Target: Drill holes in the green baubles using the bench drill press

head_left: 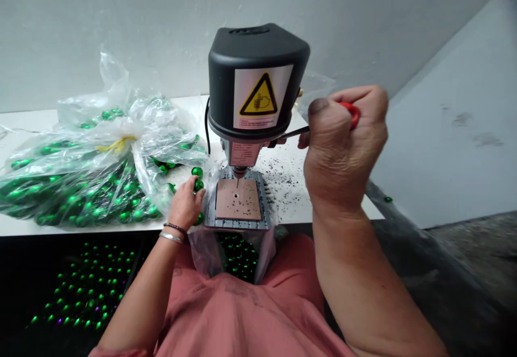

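Green glossy beads (pixel 197 172) lie at 9 o'clock from the bench drill (pixel 258 82), most inside a clear plastic bag (pixel 161 125). Left hand (pixel 184 204) curls its fingers at loose beads, grip unclear. At 3 o'clock, right hand (pixel 343 152) closes tightly around the drill's red-handled feed lever (pixel 350 113).

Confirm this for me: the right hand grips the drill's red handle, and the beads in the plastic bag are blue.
Not quite: the beads in the plastic bag are green, not blue, as the head view shows. The right hand does grip the red handle of the drill.
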`<state>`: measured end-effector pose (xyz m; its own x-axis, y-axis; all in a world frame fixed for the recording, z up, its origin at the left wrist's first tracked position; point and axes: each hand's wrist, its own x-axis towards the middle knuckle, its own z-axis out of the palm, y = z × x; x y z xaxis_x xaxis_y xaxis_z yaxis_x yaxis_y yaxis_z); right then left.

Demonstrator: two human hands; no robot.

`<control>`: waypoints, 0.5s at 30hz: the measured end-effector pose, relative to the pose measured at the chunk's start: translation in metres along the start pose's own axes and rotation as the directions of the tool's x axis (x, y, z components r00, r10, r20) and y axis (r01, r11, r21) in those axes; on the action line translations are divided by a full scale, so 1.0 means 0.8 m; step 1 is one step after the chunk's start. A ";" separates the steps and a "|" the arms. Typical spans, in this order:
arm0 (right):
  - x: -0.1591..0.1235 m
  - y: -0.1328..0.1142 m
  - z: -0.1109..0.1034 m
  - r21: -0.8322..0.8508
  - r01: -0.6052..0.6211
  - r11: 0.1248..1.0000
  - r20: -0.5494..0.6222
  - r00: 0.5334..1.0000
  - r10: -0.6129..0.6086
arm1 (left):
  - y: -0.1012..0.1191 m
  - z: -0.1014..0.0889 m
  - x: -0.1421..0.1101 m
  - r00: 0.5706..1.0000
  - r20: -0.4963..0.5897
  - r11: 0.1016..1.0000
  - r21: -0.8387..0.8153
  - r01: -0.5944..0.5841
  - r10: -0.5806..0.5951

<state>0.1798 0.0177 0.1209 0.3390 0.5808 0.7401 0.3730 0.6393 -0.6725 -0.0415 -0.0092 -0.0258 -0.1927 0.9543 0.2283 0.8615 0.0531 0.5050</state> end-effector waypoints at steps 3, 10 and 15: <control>-0.001 0.000 -0.001 0.013 0.000 1.000 0.005 1.000 0.000 | 0.006 0.011 -0.007 0.998 -0.067 0.996 0.085 0.001 0.004; -0.005 0.004 -0.002 0.004 0.023 1.000 0.002 1.000 -0.023 | 0.006 0.029 -0.041 0.910 -0.352 0.976 0.110 -0.190 0.217; -0.009 0.009 -0.001 -0.023 0.059 0.998 -0.030 0.998 -0.060 | 0.000 0.046 -0.065 0.906 -0.355 0.973 0.051 -0.225 0.228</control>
<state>0.1806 0.0174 0.1108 0.3420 0.5260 0.7787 0.4119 0.6609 -0.6273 -0.0143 -0.0476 -0.0684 -0.1450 0.7726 0.6181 0.9054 -0.1483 0.3978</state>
